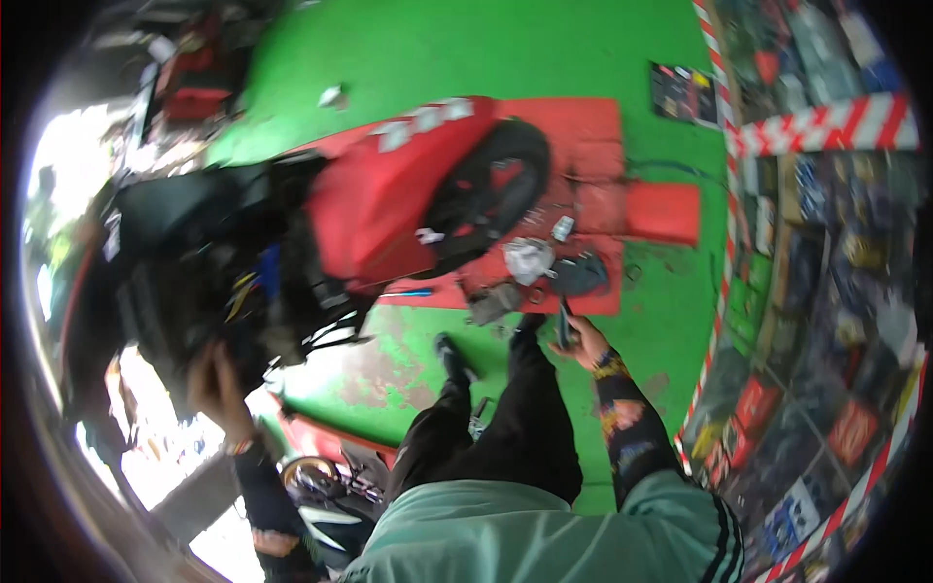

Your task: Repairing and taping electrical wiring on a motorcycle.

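A scooter or motorcycle with a red front fairing (374,209) and a black, partly opened body (194,223) stands on my left. Close against its dark inner parts is my left hand (220,391), its fingers smeared by motion. Blue parts (269,272) and a yellow strip (239,295) show inside the body. My right hand (586,342) is closed around a slim dark object (564,319) that I cannot make out further. It is held in front of my right leg, over the platform's near edge, apart from the scooter.
Under the front wheel (501,189) lies a red platform (595,136) carrying a crumpled white bag (528,260), a greyish part (494,301) and a blue-handled tool (413,292). Shelves of packaged goods (846,321) edged with red-white tape line the right. Another motorcycle (335,476) is lower left.
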The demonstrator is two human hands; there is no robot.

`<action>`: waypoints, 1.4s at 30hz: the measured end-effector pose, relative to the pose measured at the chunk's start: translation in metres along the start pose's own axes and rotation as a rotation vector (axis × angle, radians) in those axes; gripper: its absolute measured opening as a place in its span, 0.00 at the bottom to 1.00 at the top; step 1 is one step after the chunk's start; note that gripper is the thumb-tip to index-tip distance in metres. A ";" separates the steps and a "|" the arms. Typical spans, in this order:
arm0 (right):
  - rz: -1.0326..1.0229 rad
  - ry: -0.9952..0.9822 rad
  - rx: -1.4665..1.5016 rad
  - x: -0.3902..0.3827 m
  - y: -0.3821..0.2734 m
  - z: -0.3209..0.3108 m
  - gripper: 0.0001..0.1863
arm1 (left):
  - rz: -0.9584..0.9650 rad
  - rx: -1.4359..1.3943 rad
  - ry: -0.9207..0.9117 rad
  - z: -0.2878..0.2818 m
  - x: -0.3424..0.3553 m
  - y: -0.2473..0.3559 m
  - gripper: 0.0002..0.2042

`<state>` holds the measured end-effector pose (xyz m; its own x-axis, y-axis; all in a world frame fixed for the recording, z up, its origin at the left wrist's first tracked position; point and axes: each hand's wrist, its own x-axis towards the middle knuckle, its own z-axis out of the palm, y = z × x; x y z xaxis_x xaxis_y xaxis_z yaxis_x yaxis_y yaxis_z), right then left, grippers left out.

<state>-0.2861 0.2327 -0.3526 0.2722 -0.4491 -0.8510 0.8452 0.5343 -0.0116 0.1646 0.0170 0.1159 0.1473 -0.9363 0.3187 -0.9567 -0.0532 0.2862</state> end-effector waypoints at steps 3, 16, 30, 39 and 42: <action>-0.036 -0.271 -0.409 -0.079 -0.005 0.048 0.21 | 0.012 -0.215 -0.036 0.024 0.007 0.056 0.05; -1.182 -0.636 -1.627 -0.192 0.020 0.386 0.24 | -0.145 -0.470 -0.011 0.012 -0.006 0.077 0.04; -1.649 0.052 -1.889 -0.164 0.057 0.456 0.24 | -0.388 -1.000 -0.153 0.023 -0.008 0.071 0.07; -1.732 0.159 -1.849 -0.162 0.072 0.452 0.27 | -0.339 -1.048 -0.276 0.019 -0.003 0.060 0.10; -1.765 0.183 -1.803 -0.162 0.080 0.453 0.26 | -0.310 -1.106 -0.307 0.013 -0.001 0.062 0.10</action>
<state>-0.0544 0.0237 0.0222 0.0071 -0.9293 0.3693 -0.8308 -0.2110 -0.5150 0.1018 0.0103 0.1211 0.1237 -0.9883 -0.0889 -0.1329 -0.1053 0.9855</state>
